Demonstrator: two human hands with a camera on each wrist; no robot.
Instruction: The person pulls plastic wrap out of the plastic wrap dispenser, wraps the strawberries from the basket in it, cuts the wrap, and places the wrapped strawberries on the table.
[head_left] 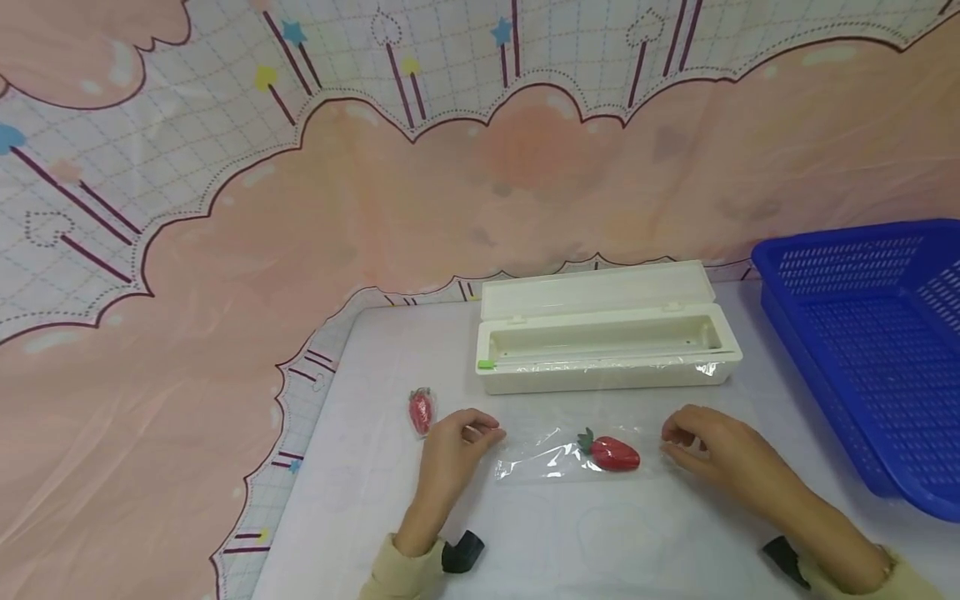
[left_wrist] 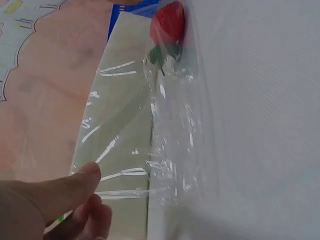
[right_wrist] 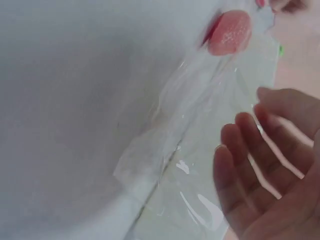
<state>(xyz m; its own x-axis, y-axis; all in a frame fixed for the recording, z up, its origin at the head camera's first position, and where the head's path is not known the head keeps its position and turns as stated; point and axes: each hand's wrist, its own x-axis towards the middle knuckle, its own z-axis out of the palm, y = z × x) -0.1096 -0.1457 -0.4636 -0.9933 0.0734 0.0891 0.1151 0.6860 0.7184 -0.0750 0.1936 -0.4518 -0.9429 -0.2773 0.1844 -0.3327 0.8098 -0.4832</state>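
A sheet of clear plastic film (head_left: 536, 460) lies crinkled on the table, with a red strawberry (head_left: 617, 454) with green leaves on it. At the film's left end, my left hand (head_left: 467, 437) has its thumb and curled fingers on the edge, seeming to pinch it; the contact is hard to make out in the left wrist view. Near the film's right end, my right hand (head_left: 716, 450) has loosely bent fingers, and they show nothing held in the right wrist view. A second strawberry (head_left: 422, 411), wrapped in film, lies left of my left hand.
Behind the film stands a white plastic-wrap dispenser box (head_left: 611, 375) with its lid raised and a green slider (head_left: 486, 365) at its left end. A blue mesh basket (head_left: 817, 375) sits at the right. A patterned cloth (head_left: 480, 192) hangs behind the white table (head_left: 330, 500).
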